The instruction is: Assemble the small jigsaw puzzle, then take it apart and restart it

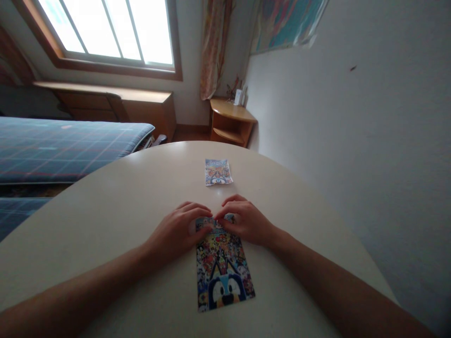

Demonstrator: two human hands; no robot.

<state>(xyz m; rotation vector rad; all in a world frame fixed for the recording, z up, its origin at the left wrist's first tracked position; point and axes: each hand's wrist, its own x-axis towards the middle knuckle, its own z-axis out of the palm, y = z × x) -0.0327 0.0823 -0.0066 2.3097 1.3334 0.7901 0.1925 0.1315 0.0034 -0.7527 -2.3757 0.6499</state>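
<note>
A colourful picture sheet point(223, 267) with a blue cartoon dog's head lies flat on the round cream table point(116, 202) in front of me. My left hand point(179, 230) and my right hand point(243, 220) both rest on its far end, fingers curled and pinching the top edge, fingertips almost touching. Farther away on the table lies a smaller, similar printed piece point(217, 172), apart from both hands.
A bed with a blue plaid cover point(59, 145) stands at the left. A wooden corner shelf point(230, 122) sits by the white wall point(369, 117) beyond the table. A window point(112, 28) and a curtain point(214, 47) are behind.
</note>
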